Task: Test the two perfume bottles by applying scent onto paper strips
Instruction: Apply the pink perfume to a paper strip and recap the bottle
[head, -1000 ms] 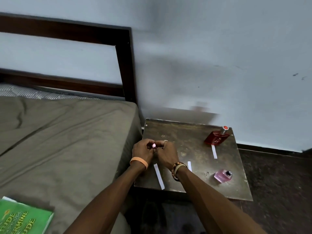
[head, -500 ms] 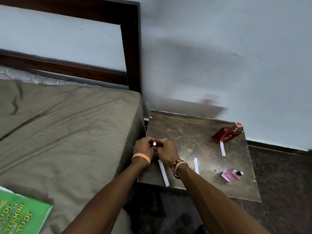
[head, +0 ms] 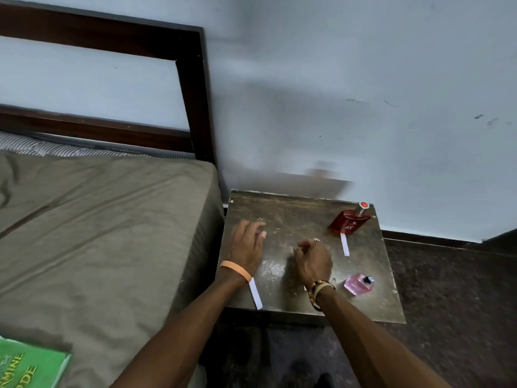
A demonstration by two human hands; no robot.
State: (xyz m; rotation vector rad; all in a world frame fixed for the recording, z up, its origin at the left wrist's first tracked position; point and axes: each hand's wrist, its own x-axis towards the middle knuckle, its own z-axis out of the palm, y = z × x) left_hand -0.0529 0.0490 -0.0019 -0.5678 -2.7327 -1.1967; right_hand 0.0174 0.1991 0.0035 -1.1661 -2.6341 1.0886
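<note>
I see both bottles lying untouched: red bottle (head: 349, 221), pink bottle (head: 358, 284). Left hand (head: 246, 249) spread flat, empty; right hand (head: 314, 261) loosely curled, contents unclear. Testing looks unstarted.

The far middle of the worn dark wooden table top (head: 293, 211) is left bare. The right edge is taken up by a red rectangular perfume bottle (head: 348, 222) and a pink glass bottle (head: 358, 284), with a white paper strip (head: 345, 244) between. The left side is closed off by the olive-covered mattress (head: 112, 233).
</note>
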